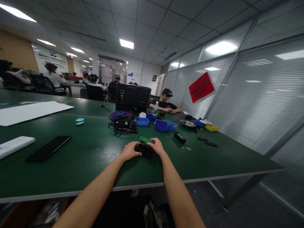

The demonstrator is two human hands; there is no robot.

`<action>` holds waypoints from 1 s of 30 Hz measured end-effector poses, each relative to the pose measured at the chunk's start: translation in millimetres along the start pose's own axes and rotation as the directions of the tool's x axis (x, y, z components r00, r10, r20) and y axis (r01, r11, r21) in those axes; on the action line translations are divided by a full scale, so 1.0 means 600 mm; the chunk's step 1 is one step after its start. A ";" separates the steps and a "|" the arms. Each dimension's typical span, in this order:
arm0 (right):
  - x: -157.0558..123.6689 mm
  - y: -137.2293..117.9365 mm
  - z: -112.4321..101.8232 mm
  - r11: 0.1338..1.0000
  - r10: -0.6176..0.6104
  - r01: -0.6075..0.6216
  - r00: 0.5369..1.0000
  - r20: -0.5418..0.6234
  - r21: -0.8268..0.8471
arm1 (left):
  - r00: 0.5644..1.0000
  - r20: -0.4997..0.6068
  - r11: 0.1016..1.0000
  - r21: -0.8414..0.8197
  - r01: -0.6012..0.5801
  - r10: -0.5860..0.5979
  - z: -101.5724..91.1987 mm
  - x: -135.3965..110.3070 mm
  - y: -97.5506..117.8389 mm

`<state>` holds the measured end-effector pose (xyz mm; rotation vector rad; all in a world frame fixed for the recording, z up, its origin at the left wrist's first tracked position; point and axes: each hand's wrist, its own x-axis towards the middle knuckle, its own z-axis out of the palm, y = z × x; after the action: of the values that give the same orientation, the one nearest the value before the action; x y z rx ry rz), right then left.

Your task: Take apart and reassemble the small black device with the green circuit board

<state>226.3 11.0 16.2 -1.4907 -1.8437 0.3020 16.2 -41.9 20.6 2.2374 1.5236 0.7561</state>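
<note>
the green circuit board point(145, 139) is resting at the far top of the black box point(147, 152) on the smooth green table point(78, 166), with the right hand point(156, 147) pinching the board's right end and the left hand point(130, 150) curling around the box's left side. the step seems to be joining or parting the two, i cannot tell which, and the next move is likely calling for a steady box and light fingers on the flat board. beyond, a blue plastic tray point(142, 123) and a round, shiny metal dish point(187, 126) are sitting.
</note>
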 end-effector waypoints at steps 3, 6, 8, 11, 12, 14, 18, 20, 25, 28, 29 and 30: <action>0.001 -0.005 -0.012 0.992 0.080 -0.069 0.991 -0.103 0.106 | 1.000 0.025 0.996 -0.082 0.020 -0.018 -0.002 -0.003 0.002; 0.001 -0.010 -0.024 0.891 0.165 -0.106 0.982 -0.097 0.442 | 0.995 -0.001 0.987 -0.130 0.098 -0.099 0.000 0.000 0.000; 0.000 -0.012 -0.028 0.769 0.159 -0.108 0.987 -0.025 0.630 | 0.984 -0.057 0.980 -0.117 0.163 -0.171 0.004 0.004 -0.004; -0.003 -0.016 -0.028 0.706 0.094 -0.099 0.995 0.045 0.701 | 0.968 -0.118 0.973 -0.081 0.214 -0.223 0.008 0.010 -0.010; -0.005 -0.017 -0.027 0.722 0.070 -0.086 0.996 0.051 0.686 | 0.967 -0.125 0.974 -0.074 0.216 -0.224 0.010 0.011 -0.012; -0.008 -0.021 -0.026 0.775 0.017 -0.047 0.998 0.054 0.630 | 0.968 -0.129 0.976 -0.065 0.209 -0.216 0.011 0.012 -0.014; -0.014 -0.033 -0.027 0.872 -0.086 0.030 0.992 0.092 0.488 | 0.968 -0.123 0.976 -0.049 0.213 -0.218 0.011 0.012 -0.015; -0.016 -0.037 -0.029 0.900 -0.116 0.054 0.986 0.118 0.433 | 0.969 -0.118 0.976 -0.045 0.214 -0.218 0.011 0.012 -0.015; -0.016 -0.037 -0.030 0.917 -0.126 0.070 0.985 0.119 0.393 | 0.970 -0.126 0.978 -0.012 0.207 -0.207 0.012 0.012 -0.016; -0.015 -0.035 -0.028 0.923 -0.123 0.070 0.986 0.117 0.378 | 0.970 -0.127 0.978 0.002 0.209 -0.207 0.013 0.013 -0.018; -0.014 -0.034 -0.027 0.927 -0.125 0.072 0.985 0.122 0.368 | 0.970 -0.129 0.978 0.005 0.209 -0.206 0.014 0.013 -0.018; -0.014 -0.033 -0.025 0.931 -0.129 0.075 0.983 0.130 0.357 | 0.970 -0.133 0.979 0.006 0.206 -0.204 0.014 0.013 -0.018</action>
<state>222.0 -6.7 35.6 -1.1480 -1.8595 0.6734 15.1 -30.4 9.9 2.0368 1.7981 0.8426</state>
